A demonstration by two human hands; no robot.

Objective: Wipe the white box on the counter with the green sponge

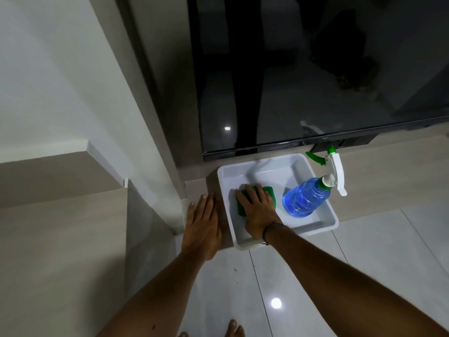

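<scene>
Single head-worn view, steeply downward from above, close over counter (pixel 388 181) edge and floor (pixel 364 263).

A room in a home, big flat black television screen (pixel 315 69) on a low pale wooden counter (pixel 376 171), shiny white tiled floor (pixel 364 251), bare toes (pixel 233 329), plain white wall (pixel 48 69)

One white box (pixel 279 171), one green sponge (pixel 267 190) inside it, one blue spray bottle (pixel 303 198) standing in it, two hands: left hand (pixel 204 222) and right hand (pixel 257 207), one black screen (pixel 315 69), one wrist cord (pixel 267 232), two bare feet (pixel 234 329)
</scene>
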